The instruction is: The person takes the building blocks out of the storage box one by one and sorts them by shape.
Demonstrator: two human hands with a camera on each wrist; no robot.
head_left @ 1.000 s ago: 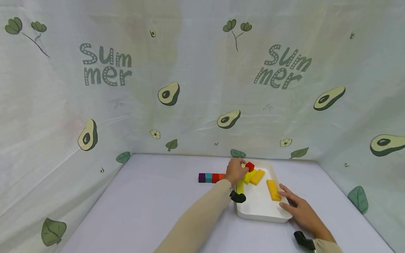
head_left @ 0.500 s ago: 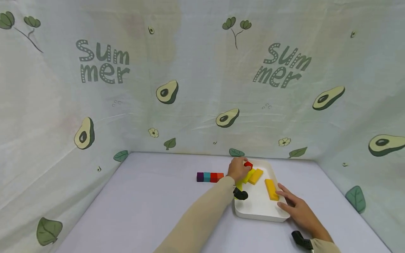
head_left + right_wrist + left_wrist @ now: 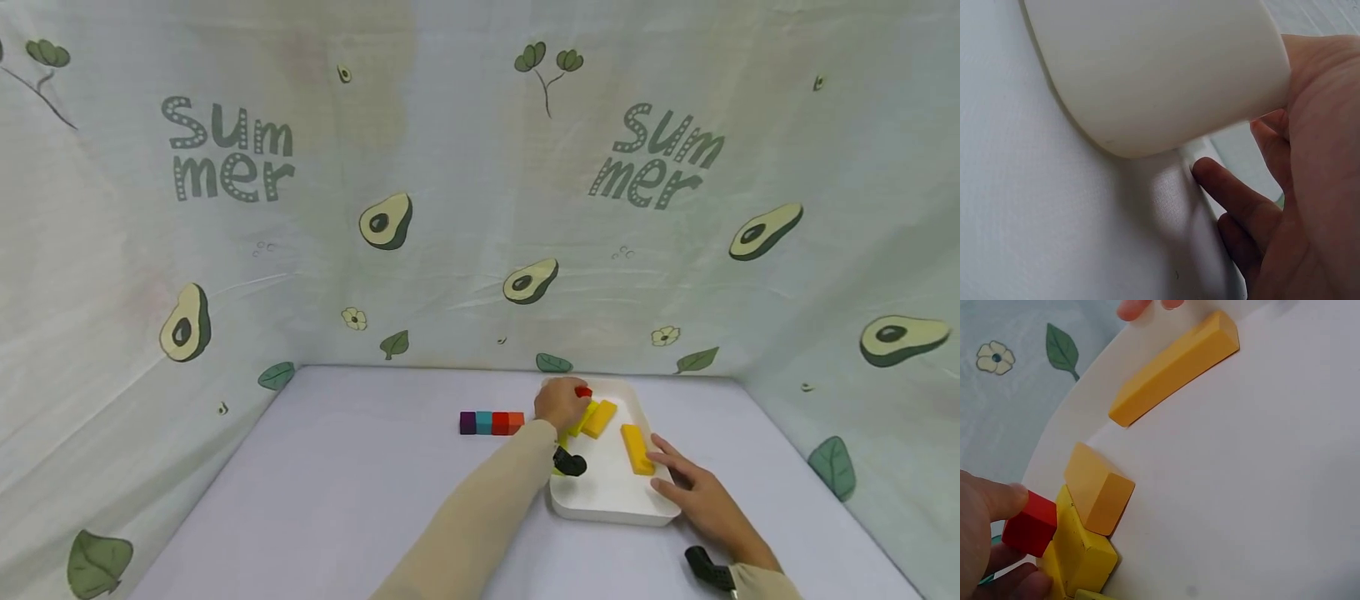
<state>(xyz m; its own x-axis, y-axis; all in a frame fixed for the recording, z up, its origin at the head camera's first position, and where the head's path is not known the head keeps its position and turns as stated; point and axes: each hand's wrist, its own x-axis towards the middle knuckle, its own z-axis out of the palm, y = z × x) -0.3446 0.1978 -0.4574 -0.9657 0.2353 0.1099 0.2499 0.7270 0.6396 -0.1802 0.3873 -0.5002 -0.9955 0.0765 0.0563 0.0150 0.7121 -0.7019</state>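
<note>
My left hand (image 3: 561, 403) reaches into the far left part of a white tray (image 3: 611, 504) and pinches a red cube (image 3: 1030, 524) between thumb and fingers. Yellow blocks (image 3: 1085, 562) lie right under the cube in the left wrist view, and a yellow-orange block (image 3: 599, 419) leans beside them. Another orange-yellow block (image 3: 637, 450) lies along the tray's right side. At that side my right hand (image 3: 708, 498) holds the rim, thumb and a finger over the edge. In the right wrist view, the tray's outer wall (image 3: 1154, 75) hides part of the thumb, and other fingers stay outside.
To the left of the tray, a purple cube (image 3: 468, 423), a teal cube (image 3: 483, 423), a red cube (image 3: 500, 423) and an orange cube (image 3: 516, 423) form a row on the white table (image 3: 360, 492). A printed cloth (image 3: 442, 167) surrounds the table's back and sides.
My left hand has lowered slightly with the red cube toward the yellow blocks. The head view has shifted a little, and my right hand stays at the tray's rim.
</note>
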